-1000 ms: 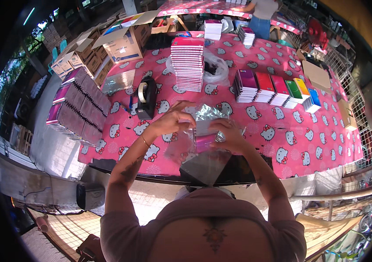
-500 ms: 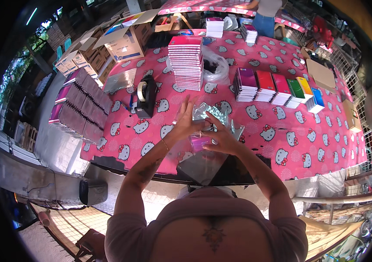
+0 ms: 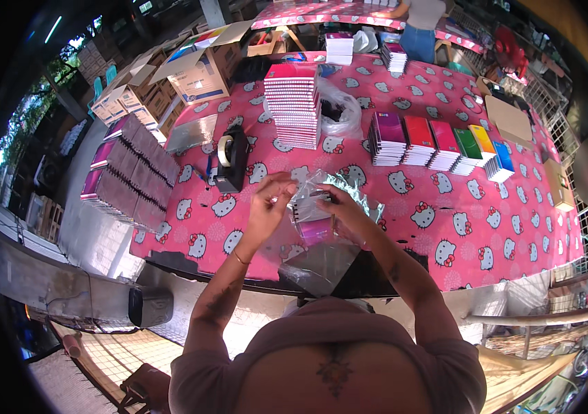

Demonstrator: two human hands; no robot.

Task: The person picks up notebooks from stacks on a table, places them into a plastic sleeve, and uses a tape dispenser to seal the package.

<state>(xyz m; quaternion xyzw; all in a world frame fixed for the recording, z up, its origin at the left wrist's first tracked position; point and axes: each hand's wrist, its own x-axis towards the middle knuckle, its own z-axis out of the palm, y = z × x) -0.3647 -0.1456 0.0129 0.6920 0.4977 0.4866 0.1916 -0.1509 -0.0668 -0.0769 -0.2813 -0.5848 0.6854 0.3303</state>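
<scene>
Notebooks [image 3: 311, 215] sit partly inside the clear plastic bag [image 3: 321, 259] between your hands, left hand [image 3: 270, 203] pinching its mouth, right hand [image 3: 349, 217] gripping the pack, so bagging looks half done, sealing left.

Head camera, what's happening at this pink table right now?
A person stands at the pink table with both hands on a clear bag holding a small pink notebook. The left hand pinches the bag's top edge; the right hand grips its other side. A tape dispenser sits to the left, a tall notebook stack behind, and a row of coloured notebooks to the right.
</scene>
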